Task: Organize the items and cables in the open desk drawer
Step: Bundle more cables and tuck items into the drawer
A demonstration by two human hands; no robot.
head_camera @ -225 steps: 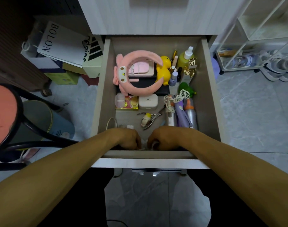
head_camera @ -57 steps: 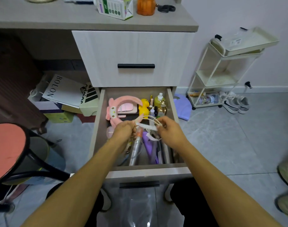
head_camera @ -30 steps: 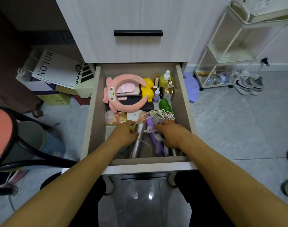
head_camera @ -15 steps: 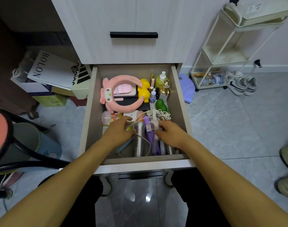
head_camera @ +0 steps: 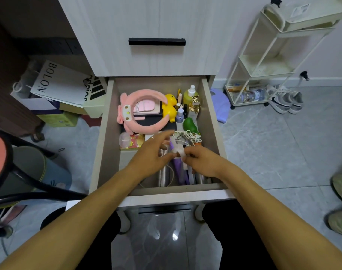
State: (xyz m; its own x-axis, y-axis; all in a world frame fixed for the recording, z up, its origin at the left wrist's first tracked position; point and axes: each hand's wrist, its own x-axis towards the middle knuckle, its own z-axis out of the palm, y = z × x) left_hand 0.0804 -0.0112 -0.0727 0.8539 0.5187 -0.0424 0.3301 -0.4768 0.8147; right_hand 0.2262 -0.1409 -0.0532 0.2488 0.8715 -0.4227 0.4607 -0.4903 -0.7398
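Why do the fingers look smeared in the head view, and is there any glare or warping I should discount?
Head view: the left hand is motion-blurred at its fingertips; the right hand, pinching the white plug, is sharper. Two glare spots sit on the glossy floor below the drawer. Wide-angle distortion bends the white cart and frame edges.

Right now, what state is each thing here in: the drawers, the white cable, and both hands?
lower wooden drawer: pulled open
upper wooden drawer: closed
white cable: loosely bundled, white plug end pinched
left hand: fingers spread, touching the plug
right hand: pinching the plug
yellow pump bottle: upright
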